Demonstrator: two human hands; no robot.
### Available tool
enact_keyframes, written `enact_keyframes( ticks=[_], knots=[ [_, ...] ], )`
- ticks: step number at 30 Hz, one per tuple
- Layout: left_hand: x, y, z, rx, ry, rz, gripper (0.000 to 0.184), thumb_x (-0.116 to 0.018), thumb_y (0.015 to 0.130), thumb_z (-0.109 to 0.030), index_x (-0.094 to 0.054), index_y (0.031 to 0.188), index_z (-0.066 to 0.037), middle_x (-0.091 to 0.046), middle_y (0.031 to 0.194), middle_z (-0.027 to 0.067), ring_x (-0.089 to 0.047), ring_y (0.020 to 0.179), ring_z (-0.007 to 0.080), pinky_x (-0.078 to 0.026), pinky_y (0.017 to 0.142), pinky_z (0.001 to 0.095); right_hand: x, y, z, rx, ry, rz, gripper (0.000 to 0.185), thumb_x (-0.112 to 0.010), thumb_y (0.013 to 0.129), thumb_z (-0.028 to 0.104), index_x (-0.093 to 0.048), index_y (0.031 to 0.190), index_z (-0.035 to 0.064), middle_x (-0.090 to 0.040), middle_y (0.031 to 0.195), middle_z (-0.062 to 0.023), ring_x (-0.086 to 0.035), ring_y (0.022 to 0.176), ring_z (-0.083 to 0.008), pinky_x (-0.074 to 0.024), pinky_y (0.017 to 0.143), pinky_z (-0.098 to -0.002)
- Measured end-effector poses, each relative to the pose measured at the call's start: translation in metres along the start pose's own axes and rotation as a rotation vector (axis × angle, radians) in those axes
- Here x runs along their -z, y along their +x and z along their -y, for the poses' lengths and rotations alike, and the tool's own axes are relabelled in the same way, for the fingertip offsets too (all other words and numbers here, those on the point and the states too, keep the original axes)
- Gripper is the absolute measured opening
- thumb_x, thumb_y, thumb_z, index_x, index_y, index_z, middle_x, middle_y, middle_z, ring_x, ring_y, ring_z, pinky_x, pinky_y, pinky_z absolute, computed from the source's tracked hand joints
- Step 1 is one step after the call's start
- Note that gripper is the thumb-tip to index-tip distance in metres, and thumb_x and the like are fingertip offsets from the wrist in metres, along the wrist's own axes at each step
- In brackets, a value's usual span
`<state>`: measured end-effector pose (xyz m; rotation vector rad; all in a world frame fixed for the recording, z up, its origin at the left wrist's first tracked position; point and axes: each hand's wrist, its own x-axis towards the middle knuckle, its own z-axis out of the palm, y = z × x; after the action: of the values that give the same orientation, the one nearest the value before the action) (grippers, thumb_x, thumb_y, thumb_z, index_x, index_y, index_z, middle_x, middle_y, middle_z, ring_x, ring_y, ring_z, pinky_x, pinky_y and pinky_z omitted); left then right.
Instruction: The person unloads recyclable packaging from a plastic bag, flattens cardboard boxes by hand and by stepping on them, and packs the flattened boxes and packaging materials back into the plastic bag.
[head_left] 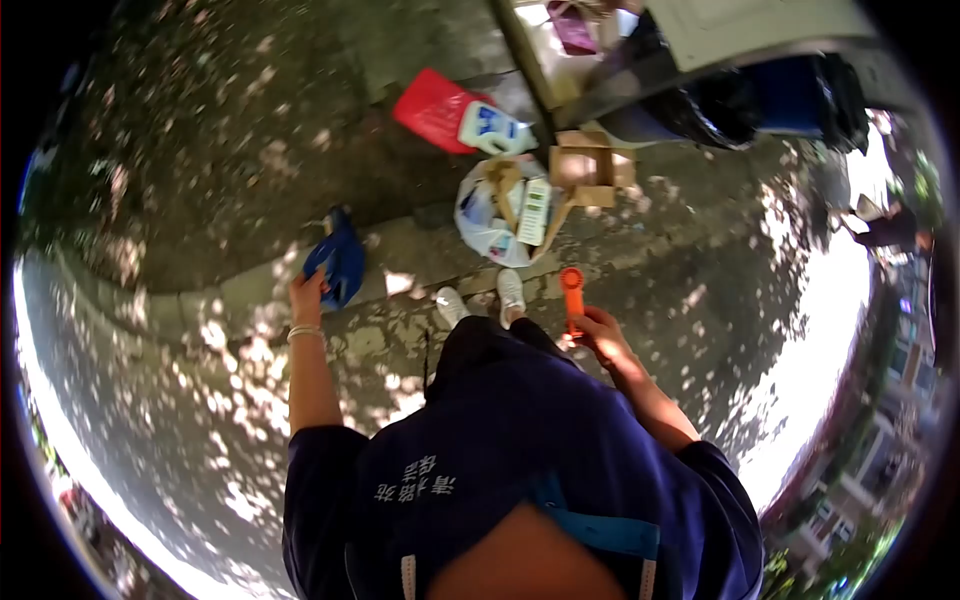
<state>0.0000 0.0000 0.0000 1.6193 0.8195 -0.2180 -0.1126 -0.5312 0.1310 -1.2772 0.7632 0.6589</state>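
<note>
One blue cap [345, 262]: at the left, its near left edge held by the left hand; seen over the paving, though whether it hangs clear of the ground I cannot tell.
Left hand [308, 288]: fingers curled onto the cap's edge, with a pale bracelet [304, 331] around the wrist.
Red item [428, 108]: far, left of the middle, lying on the ground; whether bag or sheet is unclear.
White shoes [452, 304]: near the middle, side by side and slightly apart, both on the paving.
Navy shirt [520, 420]: nearest of all, worn by the person, with white characters on its left part.
White-and-blue jug [492, 128]: far, overlapping the right end of the red item.
White plastic bag [477, 222]: in the middle, just beyond the shoes, standing on the ground with its mouth open.
Green-and-white carton [535, 212]: upright at a tilt in the right part of the bag.
Orange handheld fan [572, 290]: right of the shoes, its round head pointing away, its handle in the right hand.
Cardboard box [570, 170]: just right of the bag, open.
Right hand [602, 335]: fingers wrapped around the fan's handle.
Black bin liners [725, 108]: far right, under a pale ledge [770, 28].
Another person [888, 230]: at the right edge, well apart, in dark clothing.
</note>
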Motion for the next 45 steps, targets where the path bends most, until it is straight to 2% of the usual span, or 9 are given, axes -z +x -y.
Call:
enact_keyframes(
  ticks=[2,3,12,19,29,35,38,42,45],
  knots=[
    [-0.016,-0.059,0.006,0.041,0.023,0.005,0.011,-0.063,0.082,-0.003,-0.057,0.073,0.002,-0.055,0.061,0.0045,-0.051,0.052,0.0129,-0.043,0.051,0.028,0.039,-0.048,0.019,-0.143,-0.022,-0.079,0.027,-0.06,0.09,0.022,-0.057,0.104,-0.0007,-0.062,0.087,-0.0084,-0.064,0.073,-0.0185,-0.0523,0.061,-0.0299],
    [0.041,0.064,-0.013,-0.089,0.053,-0.081,0.013,-0.061,0.083,-0.003,-0.054,0.072,0.0,-0.055,0.062,0.0053,-0.052,0.054,0.0139,-0.043,0.054,0.0293,-0.05,0.069,0.003,0.085,-0.066,0.053,0.027,-0.061,0.09,0.022,-0.057,0.104,-0.0008,-0.062,0.087,-0.0085,-0.064,0.073,-0.0181,-0.0516,0.061,-0.0296],
    [0.087,0.026,0.056,0.188,-0.115,-0.211,0.011,-0.062,0.083,-0.009,-0.056,0.076,-0.003,-0.054,0.061,0.0038,-0.053,0.053,0.0149,-0.04,0.047,0.0283,-0.029,0.057,-0.034,-0.078,-0.126,0.077,0.025,-0.06,0.09,0.02,-0.056,0.101,-0.0022,-0.061,0.083,-0.0083,-0.063,0.069,-0.0182,-0.0524,0.063,-0.0295],
    [0.131,0.068,0.16,0.147,-0.338,0.025,0.019,-0.066,0.076,-0.012,-0.052,0.063,-0.01,-0.048,0.057,0.0016,-0.047,0.055,0.015,-0.037,0.05,0.0328,-0.031,0.066,-0.038,-0.098,-0.138,0.062,0.026,-0.064,0.087,0.023,-0.06,0.099,-0.0003,-0.063,0.076,-0.0069,-0.063,0.065,-0.0151,-0.0535,0.056,-0.0273],
    [0.056,0.079,0.12,0.191,-0.023,-0.154,0.011,-0.065,0.072,-0.012,-0.055,0.07,-0.007,-0.052,0.063,0.0058,-0.05,0.06,0.0215,-0.041,0.057,0.036,-0.035,0.025,-0.038,-0.034,-0.026,-0.012,0.03,-0.064,0.087,0.028,-0.059,0.101,0.0023,-0.061,0.074,-0.0025,-0.061,0.063,-0.0103,-0.0482,0.052,-0.0238],
    [0.05,0.083,0.118,0.108,0.16,-0.277,0.011,-0.065,0.07,-0.012,-0.057,0.074,-0.005,-0.055,0.066,0.0083,-0.052,0.064,0.0254,-0.043,0.06,0.0379,-0.022,0.015,-0.07,0.027,-0.074,-0.025,0.02,-0.063,0.087,0.024,-0.061,0.091,0.005,-0.059,0.074,-0.0011,-0.056,0.066,-0.0099,-0.0455,0.058,-0.0252],
    [0.056,0.082,0.121,0.042,0.273,-0.391,0.012,-0.065,0.069,-0.012,-0.058,0.076,-0.005,-0.056,0.067,0.0095,-0.053,0.065,0.0273,-0.044,0.062,0.0388,-0.015,0.002,-0.086,0.068,0.15,0.096,0.021,-0.065,0.086,0.024,-0.058,0.095,0.0055,-0.057,0.073,0.0014,-0.057,0.067,-0.0097,-0.0481,0.059,-0.0257],
    [0.064,0.071,0.127,-0.15,0.434,-0.54,0.015,-0.064,0.068,-0.012,-0.059,0.079,-0.004,-0.058,0.07,0.0112,-0.054,0.067,0.0299,-0.045,0.065,0.0401,-0.003,-0.016,-0.102,0.051,-0.153,-0.08,0.023,-0.061,0.086,0.024,-0.058,0.099,0.004,-0.063,0.081,-0.006,-0.062,0.077,-0.0132,-0.0487,0.062,-0.026],
    [0.032,0.056,0.149,-0.433,0.488,-0.243,0.017,-0.064,0.067,-0.012,-0.06,0.081,-0.003,-0.059,0.071,0.0125,-0.055,0.069,0.0318,-0.046,0.067,0.041,-0.004,-0.046,-0.098,0.169,-0.416,-0.164,0.025,-0.061,0.085,0.024,-0.057,0.097,0.0027,-0.063,0.078,-0.0043,-0.061,0.076,-0.0146,-0.0473,0.065,-0.027]
  ],
)
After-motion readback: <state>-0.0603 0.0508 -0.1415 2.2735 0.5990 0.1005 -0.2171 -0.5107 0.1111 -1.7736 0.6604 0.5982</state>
